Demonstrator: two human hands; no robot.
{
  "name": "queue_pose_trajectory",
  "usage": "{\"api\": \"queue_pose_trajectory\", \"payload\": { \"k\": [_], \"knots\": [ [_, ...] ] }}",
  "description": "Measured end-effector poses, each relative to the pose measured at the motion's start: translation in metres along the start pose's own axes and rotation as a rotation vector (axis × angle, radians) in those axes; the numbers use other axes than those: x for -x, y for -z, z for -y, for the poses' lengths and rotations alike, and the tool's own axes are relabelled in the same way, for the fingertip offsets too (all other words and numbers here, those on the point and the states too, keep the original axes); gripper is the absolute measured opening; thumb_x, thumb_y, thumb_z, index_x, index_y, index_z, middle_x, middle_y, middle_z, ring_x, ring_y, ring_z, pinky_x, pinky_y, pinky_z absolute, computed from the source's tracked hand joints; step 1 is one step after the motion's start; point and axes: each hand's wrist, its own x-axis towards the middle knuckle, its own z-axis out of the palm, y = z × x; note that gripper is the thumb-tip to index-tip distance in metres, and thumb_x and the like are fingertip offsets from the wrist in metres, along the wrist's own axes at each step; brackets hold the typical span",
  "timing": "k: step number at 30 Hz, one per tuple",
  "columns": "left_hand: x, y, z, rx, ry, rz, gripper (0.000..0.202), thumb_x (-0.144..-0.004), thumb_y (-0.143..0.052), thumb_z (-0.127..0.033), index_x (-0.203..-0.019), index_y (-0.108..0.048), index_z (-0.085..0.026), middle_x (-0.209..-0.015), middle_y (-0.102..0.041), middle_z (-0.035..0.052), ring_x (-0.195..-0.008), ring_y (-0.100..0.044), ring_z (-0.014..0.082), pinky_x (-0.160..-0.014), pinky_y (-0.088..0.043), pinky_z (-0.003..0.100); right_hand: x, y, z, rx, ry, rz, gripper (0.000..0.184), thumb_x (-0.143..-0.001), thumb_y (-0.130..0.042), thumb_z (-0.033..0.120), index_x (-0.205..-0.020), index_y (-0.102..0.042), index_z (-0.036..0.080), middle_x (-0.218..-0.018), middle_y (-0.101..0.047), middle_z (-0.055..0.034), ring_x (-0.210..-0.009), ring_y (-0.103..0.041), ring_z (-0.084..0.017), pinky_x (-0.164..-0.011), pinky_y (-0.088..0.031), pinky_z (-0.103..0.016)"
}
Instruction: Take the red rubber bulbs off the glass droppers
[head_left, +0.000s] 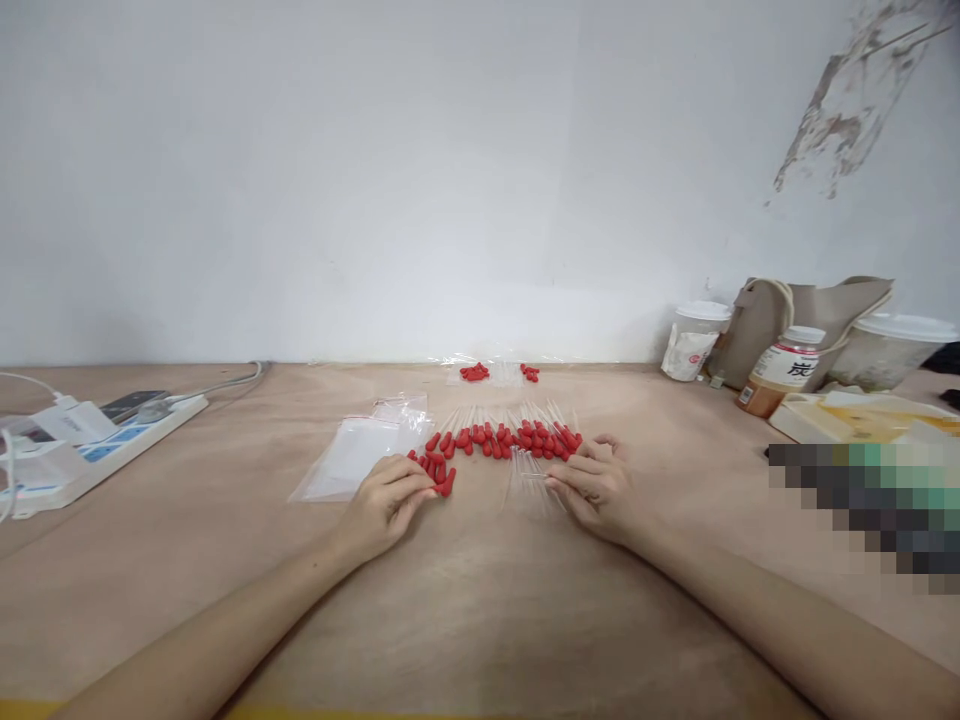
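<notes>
My left hand (390,500) is closed in a pinch on a red rubber bulb (448,484), at the near left of a small heap of loose red bulbs (431,463). Between the fingertips of my right hand (596,488) is a thin clear dropper tube (534,475), held roughly sideways. Just left of that hand lie several loose clear tubes (525,492) on the table. Behind both hands stretches a row of droppers (495,440), red bulbs toward me and clear stems pointing away.
Clear zip bags with white paper (360,455) lie left of the droppers. By the wall rests a clear bag (504,374) with red bulbs. A power strip (142,435) sits at left. Cups, a bottle (780,372) and a grey bag (817,300) stand at right.
</notes>
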Motion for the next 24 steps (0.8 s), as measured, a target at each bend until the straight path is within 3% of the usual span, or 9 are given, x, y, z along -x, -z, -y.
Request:
{"api": "queue_pose_trajectory", "payload": {
  "k": [6,12,16,20,24],
  "knots": [
    [-0.014,0.019,0.016,-0.022,0.283,-0.091,0.026,-0.085,-0.041,-0.028,-0.099,-0.062,-0.021,-0.086,-0.056,0.0045,-0.080,-0.054,0.0152,-0.071,-0.045,0.027,-0.004,-0.009,0.007,-0.036,-0.104,0.011,0.021,-0.084,-0.047,0.032,-0.085,-0.067,0.025,-0.065,-0.063,-0.0004,-0.063,-0.050,-0.012,-0.077,-0.027,-0.032],
    [-0.004,0.028,0.062,0.004,0.632,-0.102,0.032,-0.077,-0.047,-0.033,-0.102,-0.056,-0.017,-0.083,-0.059,0.0040,-0.068,-0.056,0.0141,-0.064,-0.046,0.027,-0.024,-0.012,0.020,-0.045,-0.138,0.005,0.023,-0.085,-0.043,0.026,-0.090,-0.065,0.022,-0.071,-0.066,-0.0019,-0.066,-0.053,-0.013,-0.076,-0.027,-0.032],
    [0.004,0.024,0.075,0.024,0.680,-0.087,0.034,-0.073,-0.052,-0.043,-0.093,-0.054,-0.017,-0.074,-0.059,0.0015,-0.059,-0.054,0.0125,-0.056,-0.044,0.025,-0.039,-0.021,0.025,0.033,-0.089,0.009,0.021,-0.082,-0.045,0.022,-0.078,-0.066,0.021,-0.060,-0.063,-0.0012,-0.062,-0.050,-0.013,-0.074,-0.025,-0.033],
    [0.001,0.019,0.062,-0.045,0.636,0.018,0.032,-0.075,-0.049,-0.047,-0.085,-0.056,-0.018,-0.076,-0.062,0.0025,-0.062,-0.055,0.0147,-0.058,-0.043,0.027,-0.039,-0.036,0.029,0.155,-0.005,0.032,0.020,-0.076,-0.047,0.017,-0.062,-0.061,0.019,-0.056,-0.060,-0.0031,-0.063,-0.047,-0.015,-0.071,-0.024,-0.035],
    [-0.003,0.019,0.052,-0.055,0.608,0.127,0.033,-0.081,-0.039,-0.047,-0.083,-0.058,-0.020,-0.077,-0.064,0.0014,-0.066,-0.056,0.0160,-0.060,-0.041,0.026,-0.036,-0.042,0.035,0.206,0.023,0.107,0.022,-0.077,-0.047,0.020,-0.059,-0.059,0.018,-0.056,-0.059,-0.0044,-0.066,-0.044,-0.016,-0.070,-0.024,-0.036]
  ]
}}
